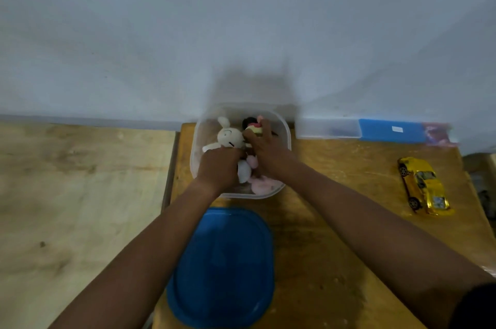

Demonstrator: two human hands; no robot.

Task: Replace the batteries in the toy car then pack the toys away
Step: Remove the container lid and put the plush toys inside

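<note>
Left hand [220, 167]: I read it curled round the white bunny plush [232, 136], inside the clear container [285, 128].
Right hand [265, 151]: clamped on a small dark-haired figure [252, 125] at the container's far side.
Pink plush [264, 185]: in the container, near edge.
Blue lid [222, 267]: flat on the wooden table [335, 221], just beside the container.
Yellow toy car [424, 185]: on the table, far right, well apart from both hands.

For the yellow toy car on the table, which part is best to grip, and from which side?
Probably the middle of the yellow toy car, from above, thumb and fingers across its narrow width. It rests on the table, long and slim, with both flanks free.
</note>
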